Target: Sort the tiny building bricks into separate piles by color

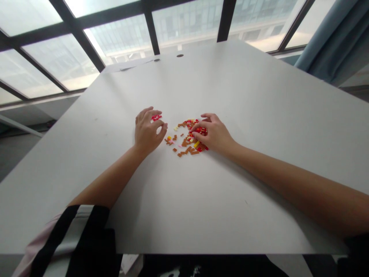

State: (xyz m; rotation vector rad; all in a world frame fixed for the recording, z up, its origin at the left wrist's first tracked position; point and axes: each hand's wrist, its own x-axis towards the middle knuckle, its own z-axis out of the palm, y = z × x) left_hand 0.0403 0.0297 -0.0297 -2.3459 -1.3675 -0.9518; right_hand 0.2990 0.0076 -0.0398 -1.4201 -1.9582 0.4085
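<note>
A loose pile of small toy building bricks in brown, red, yellow and cream lies on the white table. My right hand is over the pile's right side, thumb and index fingertips close together among the red bricks; what they pinch is too small to tell. To the left of the pile, my left hand is just above the table with thumb and index tips pressed together. Anything between those tips cannot be made out. Behind the left fingers sits a small group of red bricks, partly hidden by them.
The white table reaches to a dark-framed window at the back. Two dark round holes are near its far edge. A blue curtain hangs at the right. A few brown bricks are scattered left of the pile.
</note>
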